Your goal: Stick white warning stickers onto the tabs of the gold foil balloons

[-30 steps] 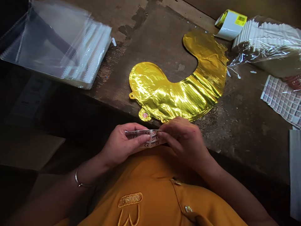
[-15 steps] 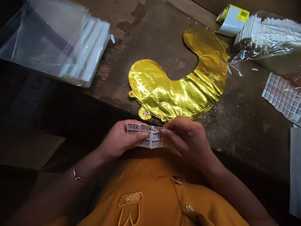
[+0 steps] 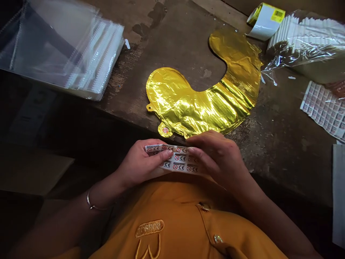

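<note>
I record the left hand (image 3: 140,163) pinching the sticker sheet (image 3: 178,162) by its left end and the right hand (image 3: 215,158) pinched on its upper edge, no label visibly peeled off yet, while the gold foil balloon (image 3: 205,104) lies flat on the desk (image 3: 269,144) just beyond both hands.

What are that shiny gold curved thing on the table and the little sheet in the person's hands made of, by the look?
The gold curved deflated balloon looks like metallised plastic foil: mirror-bright and finely crinkled. The small white sheet of printed labels, pinched between the left hand and right hand, seems glossy sticker paper: rows of small rectangles, bending slightly.
</note>
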`<action>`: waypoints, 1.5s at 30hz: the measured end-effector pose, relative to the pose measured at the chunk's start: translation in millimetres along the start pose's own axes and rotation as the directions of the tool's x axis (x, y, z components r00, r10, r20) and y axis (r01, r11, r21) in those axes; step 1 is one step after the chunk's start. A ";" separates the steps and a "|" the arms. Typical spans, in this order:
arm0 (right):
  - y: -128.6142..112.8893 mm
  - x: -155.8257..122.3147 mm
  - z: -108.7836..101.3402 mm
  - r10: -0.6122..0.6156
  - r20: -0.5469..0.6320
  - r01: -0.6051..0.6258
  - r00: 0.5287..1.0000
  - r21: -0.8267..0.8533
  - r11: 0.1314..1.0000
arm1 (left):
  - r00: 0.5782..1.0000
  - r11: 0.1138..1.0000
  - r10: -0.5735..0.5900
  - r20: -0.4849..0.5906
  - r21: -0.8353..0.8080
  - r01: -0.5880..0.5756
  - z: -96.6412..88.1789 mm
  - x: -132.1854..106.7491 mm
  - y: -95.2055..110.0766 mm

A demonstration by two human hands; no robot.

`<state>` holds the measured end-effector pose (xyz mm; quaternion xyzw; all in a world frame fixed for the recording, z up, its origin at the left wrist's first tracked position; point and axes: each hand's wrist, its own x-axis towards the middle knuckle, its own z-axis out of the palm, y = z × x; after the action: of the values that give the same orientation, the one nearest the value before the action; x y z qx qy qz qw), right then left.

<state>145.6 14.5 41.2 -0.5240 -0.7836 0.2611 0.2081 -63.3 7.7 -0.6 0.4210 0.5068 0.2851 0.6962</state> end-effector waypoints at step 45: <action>6.2 -6.5 22.1 -0.404 -0.199 0.333 0.893 -0.312 0.890 | 0.999 0.999 0.018 -0.028 -0.045 -0.019 5.9 -3.1 -0.9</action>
<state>139.2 6.2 19.8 -0.4171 -0.8634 0.0367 0.2814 -58.8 2.9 0.8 0.4058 0.5059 0.3087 0.6958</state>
